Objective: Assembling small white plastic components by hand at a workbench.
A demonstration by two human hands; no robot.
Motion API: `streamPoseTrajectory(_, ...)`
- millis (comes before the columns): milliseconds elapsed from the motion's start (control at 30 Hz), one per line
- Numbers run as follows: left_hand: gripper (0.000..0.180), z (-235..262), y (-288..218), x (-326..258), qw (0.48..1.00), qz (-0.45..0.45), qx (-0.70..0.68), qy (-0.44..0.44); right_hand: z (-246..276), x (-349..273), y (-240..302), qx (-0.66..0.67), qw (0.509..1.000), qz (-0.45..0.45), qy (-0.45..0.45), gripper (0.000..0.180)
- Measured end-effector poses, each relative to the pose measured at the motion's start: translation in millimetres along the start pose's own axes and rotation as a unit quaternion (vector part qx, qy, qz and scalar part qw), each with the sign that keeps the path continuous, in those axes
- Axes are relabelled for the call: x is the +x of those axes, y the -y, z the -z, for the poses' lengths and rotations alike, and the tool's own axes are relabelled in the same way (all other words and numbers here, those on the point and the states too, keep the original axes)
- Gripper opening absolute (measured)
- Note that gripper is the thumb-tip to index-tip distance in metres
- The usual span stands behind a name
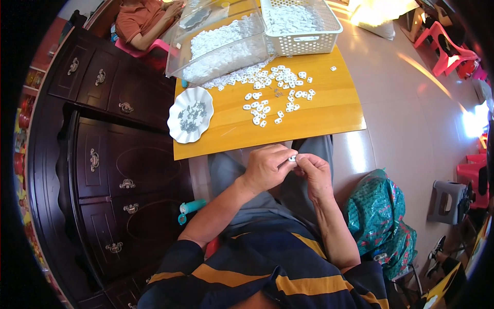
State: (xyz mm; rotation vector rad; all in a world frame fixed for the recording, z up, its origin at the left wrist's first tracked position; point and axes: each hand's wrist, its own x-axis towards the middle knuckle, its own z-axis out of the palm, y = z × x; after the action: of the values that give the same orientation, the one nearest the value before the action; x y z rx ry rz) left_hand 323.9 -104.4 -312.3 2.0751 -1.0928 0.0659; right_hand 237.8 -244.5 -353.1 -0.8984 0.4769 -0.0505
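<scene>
Two hands (290, 167) on white clip (292, 158)

Packages in my view, none with a label I can make out; no signs or screens.

1. Clear bin (216, 31): transparent plastic, rectangular, tilted on the far left of the table (329, 110), part-filled with small white pieces.
2. White basket (303, 26): perforated plastic, rectangular, just beside the bin on its right, at the table's far edge, holding more white pieces.
3. Green bag (381, 216): teal-green patterned sack, crumpled, on the floor at my right, below the table's near right corner.
4. Pale bag (378, 15): whitish, brightly lit, on the floor beyond the table's far right; details washed out.
</scene>
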Motion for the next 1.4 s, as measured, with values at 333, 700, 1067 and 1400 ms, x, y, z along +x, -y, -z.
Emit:
streamPoseTrajectory(333,0.016,7,-7,7,0.996,0.066,-0.057,0.028,-1,0,2,-0.040,0.998,0.047,-0.018,0.018)
streamPoseTrajectory(700,0.014,2,-10,15,1.000,0.001,-0.008,-0.008,4,2,0,-0.038,0.997,0.057,-0.034,0.018)
streamPoseTrajectory(1067,0.012,-22,20,66,0.996,0.014,0.072,-0.049,5,8,12,0.085,0.994,-0.004,-0.066,0.020)
streamPoseTrajectory(1400,0.020,-21,44,112,0.988,-0.006,0.156,-0.016,10,7,12,0.116,0.992,0.006,-0.052,0.016)
